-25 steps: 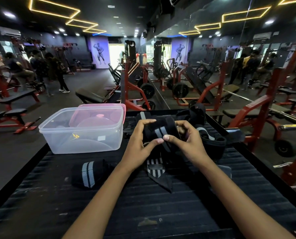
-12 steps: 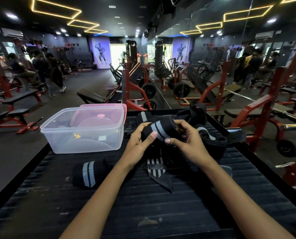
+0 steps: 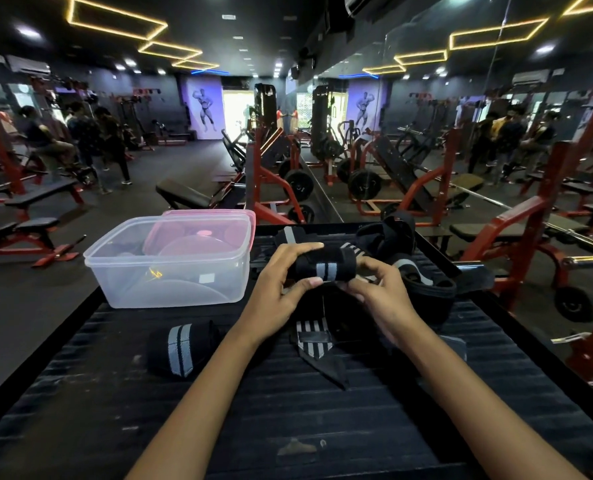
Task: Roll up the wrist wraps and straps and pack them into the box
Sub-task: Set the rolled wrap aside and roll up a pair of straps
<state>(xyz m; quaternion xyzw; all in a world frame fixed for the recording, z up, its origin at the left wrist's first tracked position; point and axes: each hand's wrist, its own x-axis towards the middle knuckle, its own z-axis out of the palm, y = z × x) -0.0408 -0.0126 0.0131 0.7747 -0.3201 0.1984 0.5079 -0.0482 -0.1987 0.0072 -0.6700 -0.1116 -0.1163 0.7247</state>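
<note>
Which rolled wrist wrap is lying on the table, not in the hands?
The wrap left of the left forearm, near the box. The other roll is held by both hands.

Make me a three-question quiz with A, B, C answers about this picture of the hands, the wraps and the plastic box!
1. Where does the finished rolled wrap lie?
A. inside the box
B. on the black table in front of the box
C. on the floor

2. What colour is the lid behind the clear box?
A. pink
B. green
C. yellow

3. What are the two hands doing?
A. resting flat on the table
B. lifting the box
C. holding a rolled wrap between them

Answers:
1 B, it sits on the table nearer the camera than the box.
2 A, its rim shows pink.
3 C, the left hand and right hand grip the wrap at its ends.
</note>
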